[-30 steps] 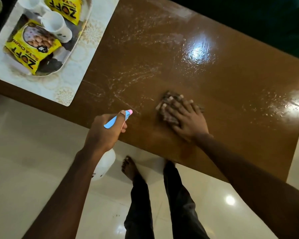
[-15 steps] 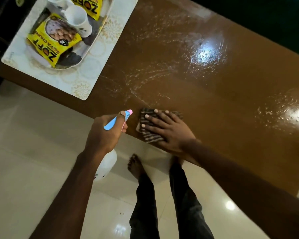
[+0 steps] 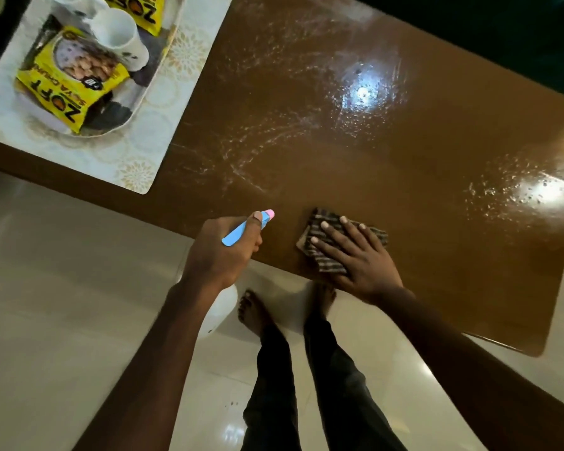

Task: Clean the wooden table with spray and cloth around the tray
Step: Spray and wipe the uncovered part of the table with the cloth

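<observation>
While the right hand (image 3: 358,258) lies flat on a striped cloth (image 3: 319,217), fingers straight and spread, pressing it onto the brown wooden desk (image 3: 388,164) close to the near edge, the left hand (image 3: 220,253) is curled round the neck of a spray bottle (image 3: 234,237). One fingertip lies across the blue head just behind the pink nozzle, though which finger it is I cannot quite tell. The bottle's white body hangs below the fist, off the desk and over the floor (image 3: 62,288), and it is blurred. Nozzle and cloth are just beside each other, apart, the nozzle to the left.

Wet streaks (image 3: 267,138) and droplets fan across the desk beyond the cloth, with another beaded patch to the right around a glare spot.

At the far left corner, well apart from the cloth, a tray (image 3: 126,120) sits on a pale patterned placemat (image 3: 150,141). It carries two yellow ZOFT snack packets (image 3: 62,96) and two white mugs (image 3: 121,37), one mug partly cut off by the top edge.

Below the desk edge, bare feet (image 3: 251,312) and dark trouser legs stand on glossy pale tiles.
</observation>
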